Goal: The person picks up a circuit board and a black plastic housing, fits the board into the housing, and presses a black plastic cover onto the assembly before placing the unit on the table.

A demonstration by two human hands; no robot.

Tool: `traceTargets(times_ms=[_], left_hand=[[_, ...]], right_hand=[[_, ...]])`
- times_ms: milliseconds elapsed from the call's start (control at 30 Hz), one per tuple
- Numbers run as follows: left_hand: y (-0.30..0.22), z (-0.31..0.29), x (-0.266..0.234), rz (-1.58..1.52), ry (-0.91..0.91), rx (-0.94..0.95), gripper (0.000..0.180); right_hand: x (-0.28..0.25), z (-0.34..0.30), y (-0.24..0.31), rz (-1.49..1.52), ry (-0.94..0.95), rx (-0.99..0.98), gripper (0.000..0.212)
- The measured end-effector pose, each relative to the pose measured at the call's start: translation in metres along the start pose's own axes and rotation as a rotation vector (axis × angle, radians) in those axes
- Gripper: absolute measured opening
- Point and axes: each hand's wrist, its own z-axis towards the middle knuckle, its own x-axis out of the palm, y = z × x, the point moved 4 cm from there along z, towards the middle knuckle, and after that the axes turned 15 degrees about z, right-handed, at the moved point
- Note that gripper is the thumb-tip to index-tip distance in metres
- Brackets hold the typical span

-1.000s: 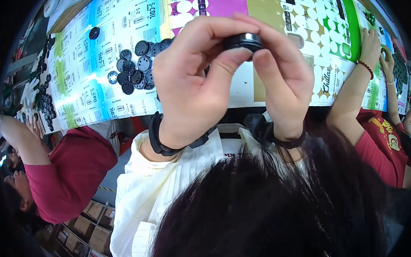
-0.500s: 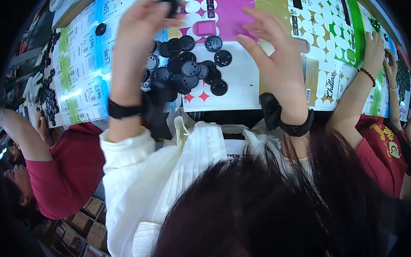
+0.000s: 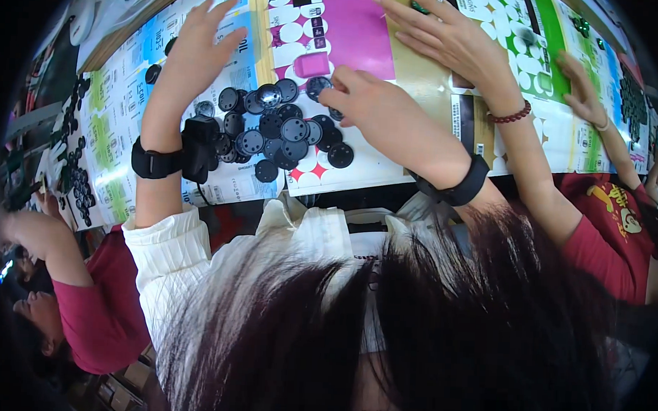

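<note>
My left hand [image 3: 191, 63] is open over the printed sheets at the left, its fingers spread and nothing in them. Beside it lies a black round piece [image 3: 170, 46], partly hidden by the hand. My right hand [image 3: 390, 117] has its fingers curled at the right edge of a round black plastic disc [image 3: 318, 87], thumb and forefinger against it. A loose heap of similar discs [image 3: 295, 130] with small holes lies between my hands, some overlapping, some tilted. Another black piece [image 3: 153, 73] sits apart, near my left wrist.
At the right, a co-worker's hand [image 3: 468, 51] with a red bracelet reaches across near a dark green piece [image 3: 419, 7]. Another person's hand [image 3: 583, 91] is farther right. Printed cardboard sheets [image 3: 353, 25] cover the table; a pink block [image 3: 312, 64] lies beyond the heap.
My left hand has moved left and let go of the black piece it held. My right hand has come down and left to a disc at the heap's edge. The co-worker's hand has reached in leftward.
</note>
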Motion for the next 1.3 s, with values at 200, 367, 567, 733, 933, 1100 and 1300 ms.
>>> traceTargets(times_ms=[200, 367, 567, 733, 933, 1100, 1300], left_hand=[[-0.073, 0.067, -0.042, -0.512, 0.044, 0.059, 0.02], [-0.112, 0.114, -0.023, -0.535, 0.375, 0.039, 0.02], [-0.114, 0.136, 0.011, -0.557, 0.286, -0.05, 0.02], [-0.136, 0.139, 0.016, -0.673, 0.458, -0.086, 0.021], [-0.138, 0.117, -0.008, -0.76, 0.263, 0.044, 0.019], [-0.141, 0.085, -0.061, -1.395, 0.821, -0.241, 0.019], [-0.138, 0.047, -0.093, -1.674, 0.466, -0.226, 0.028]], right_hand=[[-0.01, 0.001, -0.003, -0.12, -0.039, -0.026, 0.024], [-0.045, -0.019, -0.005, 0.027, -0.375, -0.033, 0.017], [-0.063, -0.052, 0.002, 0.303, -0.485, 0.218, 0.02], [-0.071, -0.061, -0.002, 0.484, -0.536, 0.286, 0.022], [-0.083, -0.059, -0.003, 0.732, -0.712, 0.251, 0.022], [-0.097, -0.067, -0.003, 0.869, -0.856, 0.226, 0.022], [-0.099, -0.059, 0.011, 0.736, -0.732, 0.139, 0.026]])
